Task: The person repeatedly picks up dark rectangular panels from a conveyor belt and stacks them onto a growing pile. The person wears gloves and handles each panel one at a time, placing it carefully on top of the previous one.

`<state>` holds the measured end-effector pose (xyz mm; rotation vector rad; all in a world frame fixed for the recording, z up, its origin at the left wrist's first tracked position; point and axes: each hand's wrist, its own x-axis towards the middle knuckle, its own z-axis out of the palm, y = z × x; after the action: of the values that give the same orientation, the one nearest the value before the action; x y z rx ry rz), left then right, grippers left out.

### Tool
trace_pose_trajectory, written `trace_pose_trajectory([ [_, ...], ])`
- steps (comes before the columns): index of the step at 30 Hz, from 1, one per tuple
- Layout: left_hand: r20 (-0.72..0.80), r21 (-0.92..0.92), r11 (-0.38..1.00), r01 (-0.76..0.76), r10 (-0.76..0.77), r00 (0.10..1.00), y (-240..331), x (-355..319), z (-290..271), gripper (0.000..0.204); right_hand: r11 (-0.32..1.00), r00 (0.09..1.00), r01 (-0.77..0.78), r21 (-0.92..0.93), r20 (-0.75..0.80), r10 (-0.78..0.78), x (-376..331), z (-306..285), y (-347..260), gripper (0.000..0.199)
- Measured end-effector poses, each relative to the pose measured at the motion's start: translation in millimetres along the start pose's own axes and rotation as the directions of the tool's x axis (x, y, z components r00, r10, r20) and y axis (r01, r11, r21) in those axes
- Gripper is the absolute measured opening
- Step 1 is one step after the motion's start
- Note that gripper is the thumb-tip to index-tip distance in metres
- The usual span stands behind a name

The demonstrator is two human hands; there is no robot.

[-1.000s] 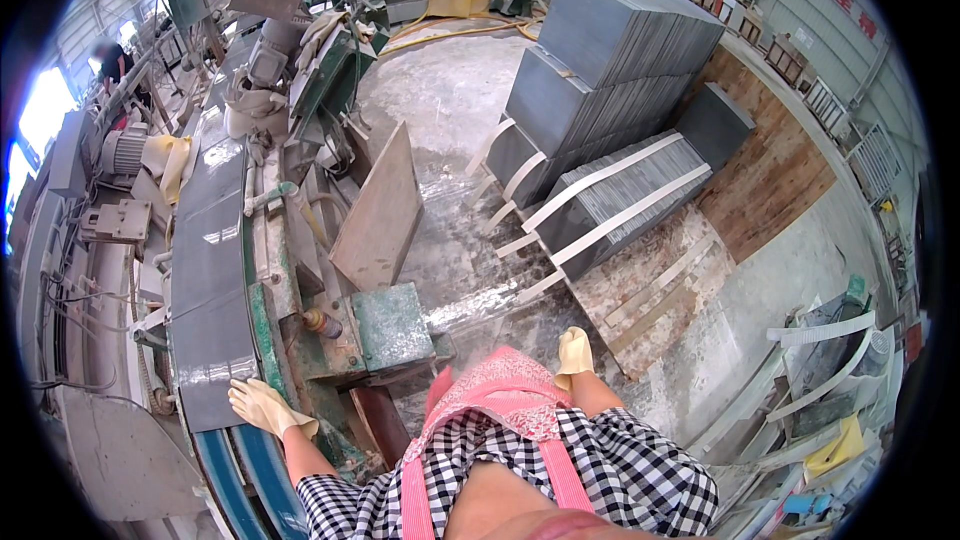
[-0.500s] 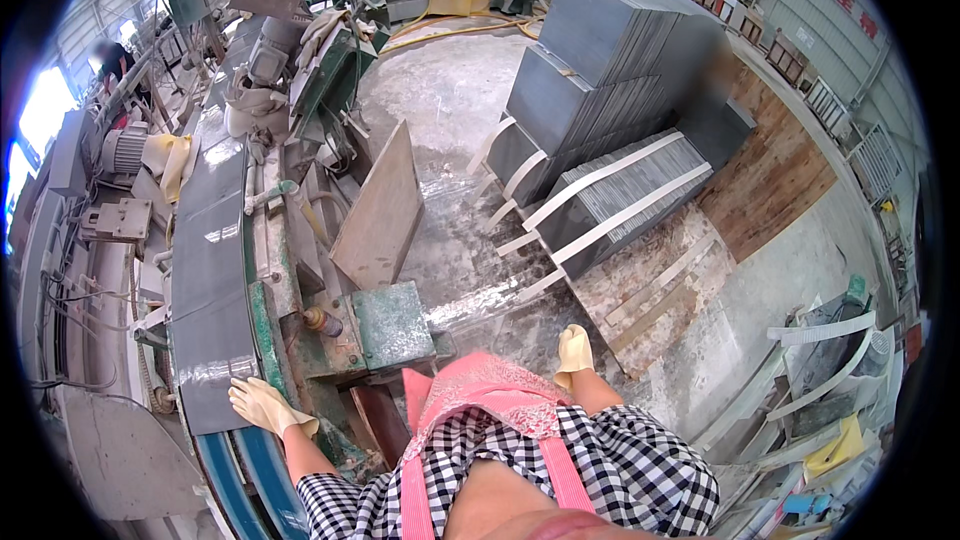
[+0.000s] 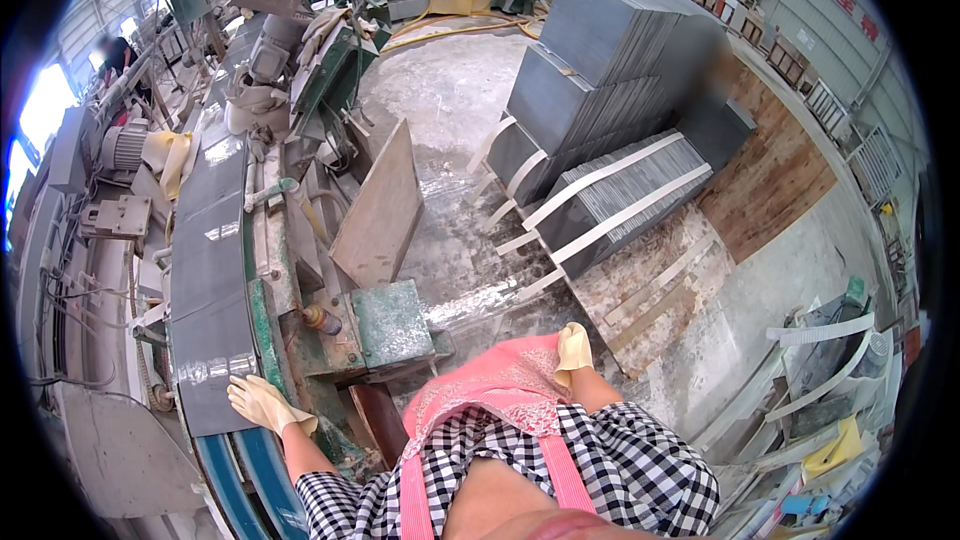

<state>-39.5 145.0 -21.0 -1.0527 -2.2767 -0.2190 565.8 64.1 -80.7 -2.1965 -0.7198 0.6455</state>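
Observation:
My left hand (image 3: 262,404), in a cream rubber glove, lies with outstretched fingers on the near end of a dark grey stone slab (image 3: 212,370). That slab is one of several lying end to end on a conveyor, with its blue belt (image 3: 240,475) showing just below. My right hand (image 3: 574,352), gloved alike, is low at my right side, beside the edge of my pink apron (image 3: 485,377). Its fingers are too small and too turned away to show whether they grip the apron.
Strapped grey slabs (image 3: 620,200) stand on a pallet ahead to the right, with taller stacks (image 3: 590,30) behind. A tan board (image 3: 380,215) leans by the machine, near a green metal box (image 3: 392,325) and a bottle (image 3: 322,320). Loose straps (image 3: 820,370) lie at right. A person (image 3: 115,58) is far left.
The pink apron has spread out flatter and now reaches my right hand. My left hand stays on the slab, almost unmoved, and the slabs look the same.

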Motion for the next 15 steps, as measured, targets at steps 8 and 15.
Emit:
trace_pose_trajectory([
  [8, 0.040, 0.000, 1.000, 0.009, -0.009, 0.999, 3, 1, -5, 0.042, 0.987, 0.997, -0.080, 0.142, 0.036, 0.075, 3, 5, 6, 0.039],
  [15, 0.114, 0.004, 0.999, 0.039, -0.039, 0.993, 4, 3, -16, 0.043, 0.999, 0.999, -0.031, -0.013, 0.027, 0.032, -10, -8, -20, 0.041],
])
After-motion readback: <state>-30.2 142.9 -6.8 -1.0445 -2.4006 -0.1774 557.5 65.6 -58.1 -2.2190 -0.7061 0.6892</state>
